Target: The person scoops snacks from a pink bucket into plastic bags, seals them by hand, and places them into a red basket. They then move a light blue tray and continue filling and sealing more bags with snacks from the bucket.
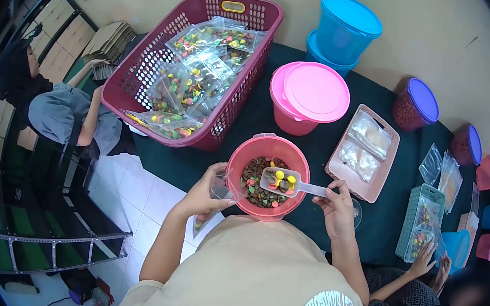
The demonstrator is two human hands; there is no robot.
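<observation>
In the middle of the head view a red-pink tub point(304, 171) holds many brown, green, pink and yellow pieces point(254, 175). My right hand point(337, 209) pinches the handle of a clear scoop point(312, 189). The scoop's bowl, filled with coloured pieces, is over the tub's opening. At the tub's left side my left hand point(200, 197) has its fingers closed on a clear plastic bag point(219, 186), which hangs beside the tub. Some coloured pieces show low in the bag.
A maroon basket point(255, 63) of filled bags stands at the left. Beyond the tub are a pink lidded tub point(309, 97), blue tubs point(346, 31) and a pale tray point(382, 168). Co-workers are at the left and lower right, one touching bags in a green basket point(408, 232).
</observation>
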